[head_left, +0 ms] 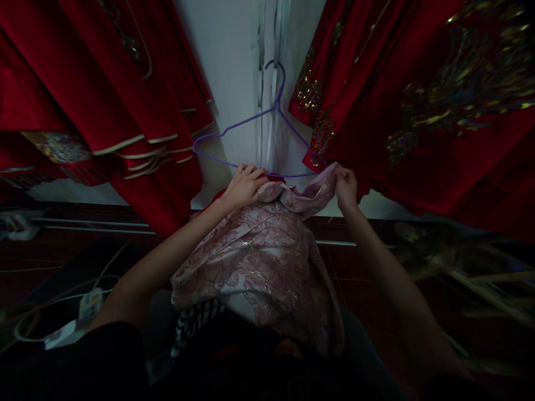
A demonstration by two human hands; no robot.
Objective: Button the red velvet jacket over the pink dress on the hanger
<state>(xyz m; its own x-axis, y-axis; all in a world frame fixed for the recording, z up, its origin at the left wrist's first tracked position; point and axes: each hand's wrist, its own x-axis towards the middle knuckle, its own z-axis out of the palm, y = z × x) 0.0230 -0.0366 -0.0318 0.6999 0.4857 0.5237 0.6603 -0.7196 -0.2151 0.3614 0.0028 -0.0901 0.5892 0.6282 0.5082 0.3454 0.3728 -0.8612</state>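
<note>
The right hand (346,188) pinches a raised corner of the pink patterned cloth (259,250), the rest of which drapes below and between both hands. The left hand (244,187) has its fingers bent at the cloth's upper edge, though I cannot tell what they grip, and the purple hanger (277,103) stands just beyond both hands.

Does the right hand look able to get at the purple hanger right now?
Probably yes: the purple hanger has its right end close to the right hand. That hand grips the pink patterned fabric, though, and may need to let go first.
</note>
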